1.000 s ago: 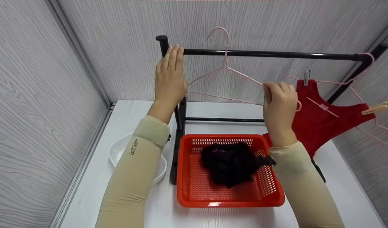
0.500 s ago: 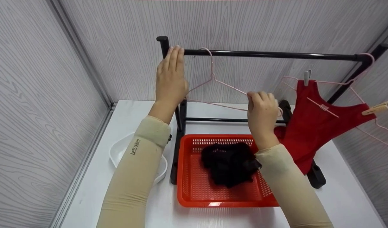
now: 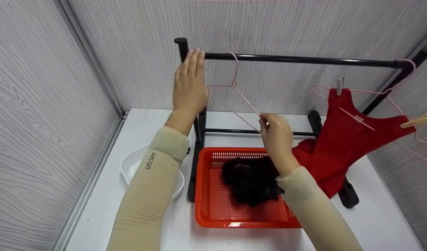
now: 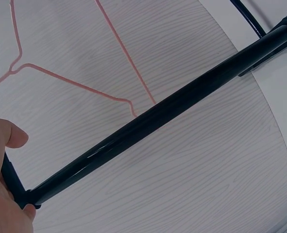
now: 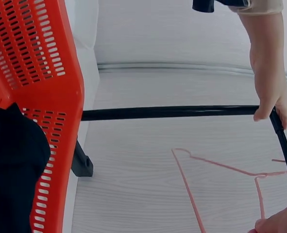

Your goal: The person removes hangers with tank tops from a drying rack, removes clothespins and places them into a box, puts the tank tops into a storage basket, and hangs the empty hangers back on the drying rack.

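Note:
My left hand holds the top left corner of the black clothes rack, fingers pointing up over it. In the left wrist view its thumb shows beside the rack's bar. A thin pink hanger has its hook over the top bar, to the right of this hand. My right hand pinches the hanger's right end between thumb and fingers, and the hanger is turned at an angle. The left hand covers part of the hanger's other end in the head view. No garment is on this hanger.
Below the bar is a red basket with dark cloth inside. A red garment hangs at the right on another pink hanger, with a white clip and a beige clip. A white dish lies behind the left forearm.
The right hand has moved left and down with the hanger. Its hook has come down from above the bar onto it, and the hanger has turned. The left hand has stayed on the rack.

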### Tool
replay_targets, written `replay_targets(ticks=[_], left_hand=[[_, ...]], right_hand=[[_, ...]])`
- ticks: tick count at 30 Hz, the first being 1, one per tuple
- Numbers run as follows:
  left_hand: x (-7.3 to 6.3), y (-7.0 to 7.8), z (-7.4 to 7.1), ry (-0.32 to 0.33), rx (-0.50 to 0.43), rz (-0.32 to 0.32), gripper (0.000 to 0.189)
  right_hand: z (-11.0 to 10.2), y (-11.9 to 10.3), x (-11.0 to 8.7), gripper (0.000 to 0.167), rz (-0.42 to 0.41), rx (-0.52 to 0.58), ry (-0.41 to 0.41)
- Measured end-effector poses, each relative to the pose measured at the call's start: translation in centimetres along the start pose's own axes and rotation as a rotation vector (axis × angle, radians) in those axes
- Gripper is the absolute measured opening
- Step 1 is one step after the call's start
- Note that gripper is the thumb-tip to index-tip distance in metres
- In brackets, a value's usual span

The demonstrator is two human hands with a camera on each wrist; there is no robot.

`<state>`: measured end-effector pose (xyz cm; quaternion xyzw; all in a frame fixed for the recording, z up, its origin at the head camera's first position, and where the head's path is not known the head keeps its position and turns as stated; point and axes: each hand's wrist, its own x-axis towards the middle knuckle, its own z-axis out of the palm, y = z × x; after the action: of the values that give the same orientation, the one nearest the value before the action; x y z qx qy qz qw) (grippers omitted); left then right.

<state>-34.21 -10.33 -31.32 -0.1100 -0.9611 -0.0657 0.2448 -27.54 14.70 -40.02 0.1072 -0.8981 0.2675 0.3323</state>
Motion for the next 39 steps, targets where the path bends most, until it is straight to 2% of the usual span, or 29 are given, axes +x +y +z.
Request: replay_targets(ticks=[8,14,27,39], left_hand=[[0.1,0.1,0.1,0.008,-0.015,-0.003,0.076],[0.1,0.0,0.3,0.029,-0.021,-0.001,0.071],[-0.1,-0.2,0.2,0.026,-0.005,-0.003,0.076],[-0.1,-0.3,0.2,0.013,0.002,-0.005,0.078]], right_hand=[[0.9,-1.2,-0.8,0.015,-0.053,0.088,-0.106],[1.7,-2.1,-1.4,0.018,-0.074,0.122,-0.137],[2.9,-2.5,-2.8,0.023,-0.11,0.152,-0.14],[2.2,-2.7,-3.5,0.02,-0.155,0.147,-0.113]])
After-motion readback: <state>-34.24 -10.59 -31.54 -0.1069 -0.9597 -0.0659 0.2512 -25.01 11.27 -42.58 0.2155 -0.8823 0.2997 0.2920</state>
